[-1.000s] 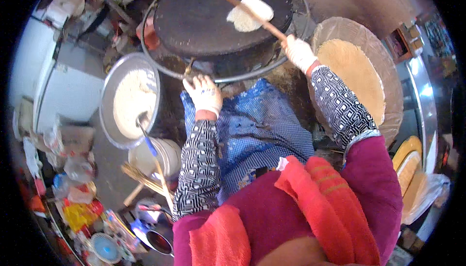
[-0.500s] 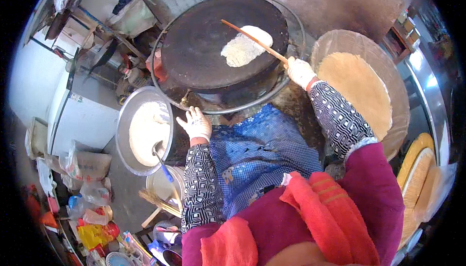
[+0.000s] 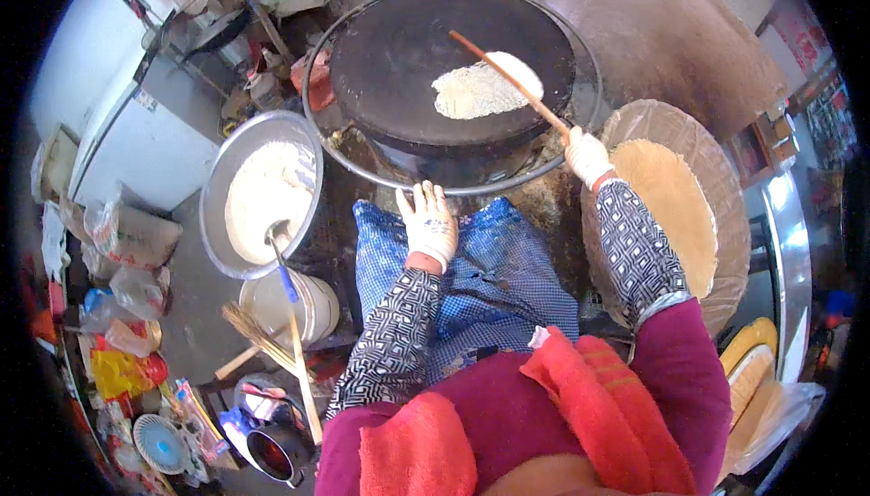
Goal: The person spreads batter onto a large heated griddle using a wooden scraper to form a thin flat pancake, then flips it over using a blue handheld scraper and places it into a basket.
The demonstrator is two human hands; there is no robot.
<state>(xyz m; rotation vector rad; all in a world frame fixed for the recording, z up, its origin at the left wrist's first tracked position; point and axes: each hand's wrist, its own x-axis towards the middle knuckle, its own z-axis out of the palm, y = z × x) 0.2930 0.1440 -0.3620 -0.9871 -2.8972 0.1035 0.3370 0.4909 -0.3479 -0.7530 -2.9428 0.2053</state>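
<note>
My right hand (image 3: 589,157), in a white glove, is closed around a long wooden stick (image 3: 507,77). The stick lies slantwise across a patch of pale batter (image 3: 476,93) on the right part of a big round black griddle (image 3: 408,70). My left hand (image 3: 430,224), gloved too, has its fingers stretched out beside the metal ring (image 3: 399,186) round the griddle. It holds nothing; whether its fingertips touch the ring I cannot tell. To the right, a thin tan pancake (image 3: 666,211) rests on a round, film-covered tray (image 3: 725,269).
At left stands a metal basin (image 3: 210,197) of batter, with a blue-handled ladle (image 3: 286,280) in it. Below are a white bucket (image 3: 319,308), a straw brush (image 3: 258,333) and a dark pot (image 3: 276,455). A brown board (image 3: 662,34) stands behind the griddle.
My left hand has shifted right, away from the basin, to in front of the griddle. My right hand keeps the stick across the batter. The whole view has turned slightly.
</note>
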